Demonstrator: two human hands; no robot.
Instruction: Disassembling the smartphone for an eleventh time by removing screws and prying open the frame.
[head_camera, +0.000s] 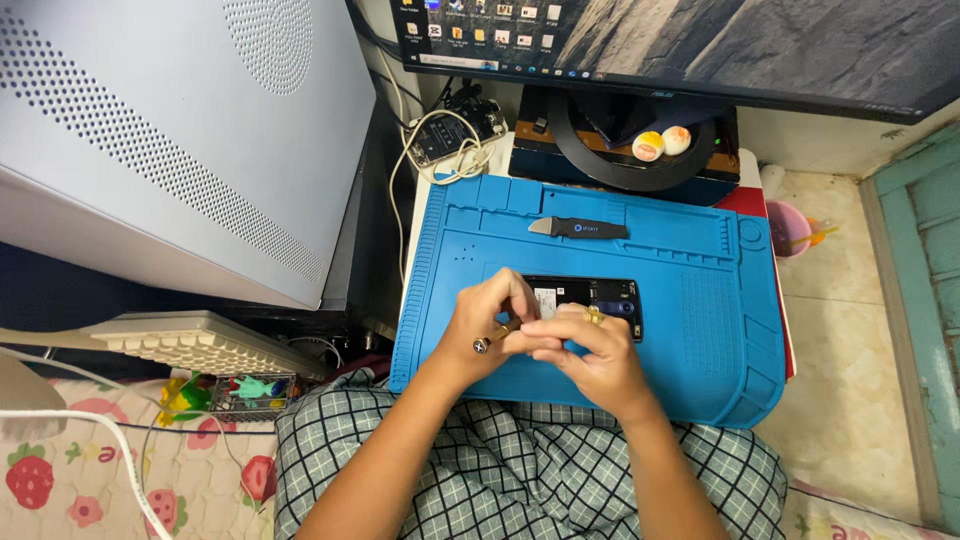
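We gripped a slim brass-handled screwdriver (497, 334) in both closed hands, left hand (482, 325) and right hand (590, 352), unscrewing the opened black phone (600, 296) at twelve o'clock, which next called for steady downward pressure.

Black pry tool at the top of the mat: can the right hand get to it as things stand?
Probably yes. The pry tool lies alone on the blue mat, nothing over it, just beyond the opened phone. The right hand is busy there with the left hand.

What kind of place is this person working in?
Probably a home corner used for small electronics repair. A blue repair mat holds an opened phone under the hands, a computer monitor stands behind, and a strawberry-print bedsheet lies alongside.
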